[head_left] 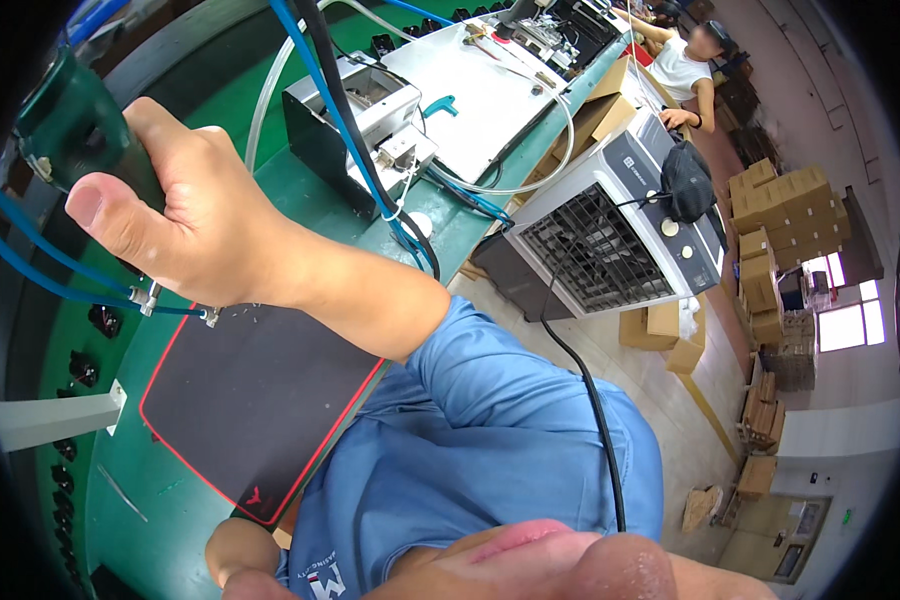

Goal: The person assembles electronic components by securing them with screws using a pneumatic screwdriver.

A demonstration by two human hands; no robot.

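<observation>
At the upper left, my right hand [185, 200] is closed round a dark green tool [75, 125] with a rounded body. My thumb lies across its near side; the other fingertips are hidden behind it. Blue air hoses [55, 275] with metal fittings [148, 298] run just below the hand. Beneath my forearm a black mat [260, 390] with a red border lies on the green bench [120, 500]. Part of my bare left arm [238, 550] shows at the lower edge, beside my blue shirt, but its hand cannot be made out.
Beyond my forearm stands a metal feeder-like machine [355, 115], next to a white plate [480, 110] bearing a teal hooked piece [438, 105]. A grey air cooler [610, 235] stands beside the bench. Small black parts [83, 368] line the green strip. Cardboard boxes [785, 205] and a co-worker [680, 75] are farther off.
</observation>
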